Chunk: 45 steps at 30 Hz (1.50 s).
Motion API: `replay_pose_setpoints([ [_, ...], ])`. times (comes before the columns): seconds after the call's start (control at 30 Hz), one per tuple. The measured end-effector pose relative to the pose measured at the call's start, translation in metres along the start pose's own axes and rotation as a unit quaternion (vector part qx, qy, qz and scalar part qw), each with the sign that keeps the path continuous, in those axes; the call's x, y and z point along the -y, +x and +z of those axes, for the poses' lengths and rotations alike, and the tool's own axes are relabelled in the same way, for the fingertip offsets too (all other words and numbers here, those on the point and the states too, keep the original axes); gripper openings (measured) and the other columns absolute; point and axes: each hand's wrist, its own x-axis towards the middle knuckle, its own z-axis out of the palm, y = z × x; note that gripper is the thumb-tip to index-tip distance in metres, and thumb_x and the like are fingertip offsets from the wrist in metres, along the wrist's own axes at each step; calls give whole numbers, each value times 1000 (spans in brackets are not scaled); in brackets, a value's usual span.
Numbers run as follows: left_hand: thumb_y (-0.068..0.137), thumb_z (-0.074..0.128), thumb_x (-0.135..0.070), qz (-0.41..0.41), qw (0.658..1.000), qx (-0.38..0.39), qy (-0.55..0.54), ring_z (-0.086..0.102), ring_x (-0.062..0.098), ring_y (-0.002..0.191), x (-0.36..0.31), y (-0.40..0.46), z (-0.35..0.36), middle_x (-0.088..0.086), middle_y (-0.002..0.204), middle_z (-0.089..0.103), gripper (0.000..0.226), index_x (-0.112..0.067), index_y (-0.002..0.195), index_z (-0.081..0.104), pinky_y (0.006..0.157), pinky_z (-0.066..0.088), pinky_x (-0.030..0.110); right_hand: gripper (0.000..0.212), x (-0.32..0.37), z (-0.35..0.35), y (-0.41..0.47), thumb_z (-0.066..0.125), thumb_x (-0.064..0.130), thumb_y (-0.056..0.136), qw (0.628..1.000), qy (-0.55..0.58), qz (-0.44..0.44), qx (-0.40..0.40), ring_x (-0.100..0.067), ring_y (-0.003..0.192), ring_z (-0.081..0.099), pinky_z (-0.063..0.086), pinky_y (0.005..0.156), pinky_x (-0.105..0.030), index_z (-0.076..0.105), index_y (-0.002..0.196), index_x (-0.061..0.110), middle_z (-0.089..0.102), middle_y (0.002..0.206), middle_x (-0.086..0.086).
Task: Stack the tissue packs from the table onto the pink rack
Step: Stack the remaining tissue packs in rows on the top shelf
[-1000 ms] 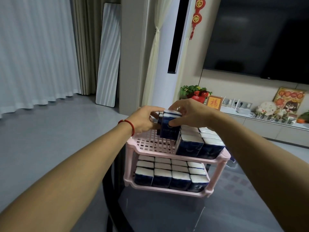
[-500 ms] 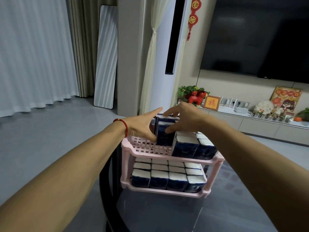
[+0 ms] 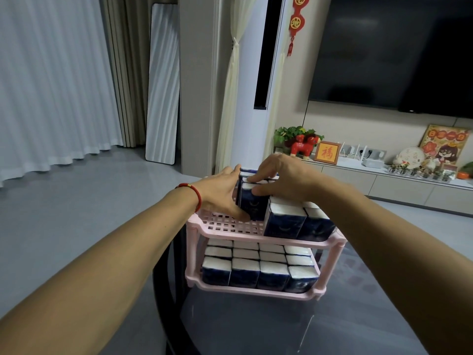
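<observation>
There, both hands held one dark-blue, white-topped tissue pack [image 3: 252, 203] upright on the pink plastic rack's [image 3: 225, 226] upper shelf: left hand [image 3: 220, 194] flat-fingered against its side, right hand [image 3: 284, 180] pinching its top.

The rack [image 3: 256, 233] at centre frame is pale pink with a square grid pattern on its upper shelf. The tissue packs [image 3: 285, 222] are dark navy with white tops. The worktop [image 3: 256, 326] at the bottom is glossy black. A red cord bracelet [image 3: 194, 194] circles the left wrist.
</observation>
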Motion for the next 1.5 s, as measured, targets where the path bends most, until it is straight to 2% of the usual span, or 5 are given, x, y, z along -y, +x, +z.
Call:
replay_pose_setpoints([
  [0.33, 72, 85, -46, 40, 999, 6, -31, 66, 14, 90, -3, 0, 0, -9, 98, 69, 59, -30, 120, 54, 79, 56, 33, 63, -13, -4, 0, 77, 51, 83, 997, 10, 64, 37, -15, 132, 53, 37, 103, -27, 59, 141, 36, 56, 147, 12],
  [0.67, 65, 87, -62, 40, 998, -6, -52, 59, 12, 110, 1, 1, 1, -11, 125, 62, 94, -28, 141, 43, 88, 47, 24, 45, -13, -11, -23, 64, 51, 95, 989, 116, 47, -80, -14, 132, 55, 43, 113, -42, 67, 132, 26, 62, 141, 6],
  [1.2, 74, 88, -43, -79, 991, 83, -64, 57, 24, 127, -15, -26, -33, 6, 148, 52, 138, -13, 161, -15, 108, 47, 36, 9, -49, 22, -179, 65, 12, 91, 904, 83, 111, -404, -7, 72, 65, 52, 62, -20, 71, 88, 16, 66, 76, 5],
  [1.37, 89, 76, -27, -43, 986, -162, -22, 57, 17, 108, -36, -61, -36, 3, 136, 53, 95, -21, 162, 16, 97, 53, 40, 19, -85, 60, -216, 67, 8, 90, 898, 80, 197, -385, -8, 61, 63, 53, 56, -26, 69, 74, 18, 65, 67, 9],
  [1.5, 87, 63, 0, 48, 892, -445, -65, 58, 12, 79, -93, -91, -18, 0, 95, 61, 33, -18, 115, 66, 77, 54, 21, 18, -130, 105, -230, 65, 19, 93, 914, 70, 281, -285, -10, 69, 64, 60, 68, -43, 67, 77, 26, 70, 78, 5],
])
